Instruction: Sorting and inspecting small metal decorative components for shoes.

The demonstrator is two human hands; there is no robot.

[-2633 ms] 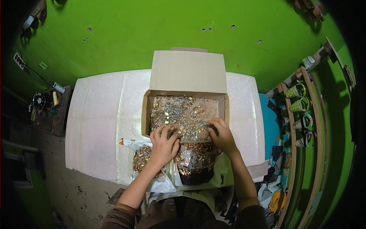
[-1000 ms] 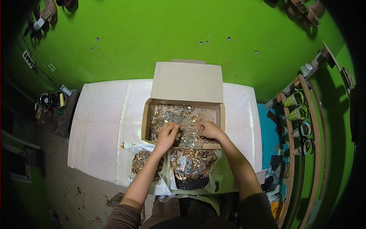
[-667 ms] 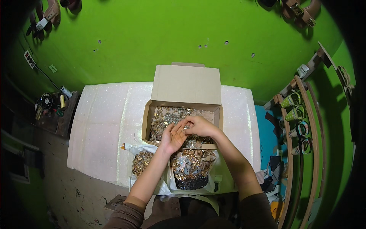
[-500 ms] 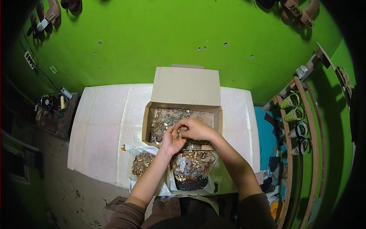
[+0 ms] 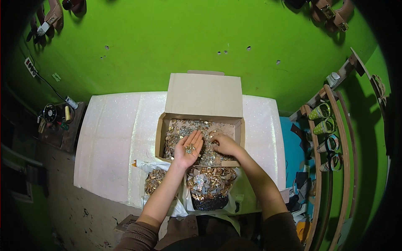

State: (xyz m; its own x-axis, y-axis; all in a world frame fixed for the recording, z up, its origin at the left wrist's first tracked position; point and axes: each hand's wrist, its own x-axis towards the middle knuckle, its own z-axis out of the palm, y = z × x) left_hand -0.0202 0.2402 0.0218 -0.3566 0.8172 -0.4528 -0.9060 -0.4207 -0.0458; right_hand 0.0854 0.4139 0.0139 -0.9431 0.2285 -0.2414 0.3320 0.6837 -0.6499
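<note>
My left hand point(image 5: 189, 150) is palm up over the cardboard box point(image 5: 159, 136), with its fingers stretched out. A small heap of shiny metal pieces point(image 5: 190, 149), like little shoe buckles or ornaments, rests in its palm. To its right, my right hand point(image 5: 226, 145) reaches down into the box with bent fingers. Its thumb and fingertips look apart, over the loose gold and silver pieces point(image 5: 176, 129) that cover the box bottom; I see nothing held between them. The flap point(image 5: 204, 95) of the box stands raised at the far side.
Nearer me are a white bag point(image 5: 178, 208) of metal pieces and an open container point(image 5: 211, 184) of gold, silver and black ones. A glittery white cloth point(image 5: 111, 142) covers the table. A wooden rack point(image 5: 341, 159) with sandals point(image 5: 324, 125) stands right; a small bench point(image 5: 63, 136) stands left.
My hands have separated. The left palm has opened out, showing the pieces in it. The right hand has moved right and down from the left palm to the pieces in the box.
</note>
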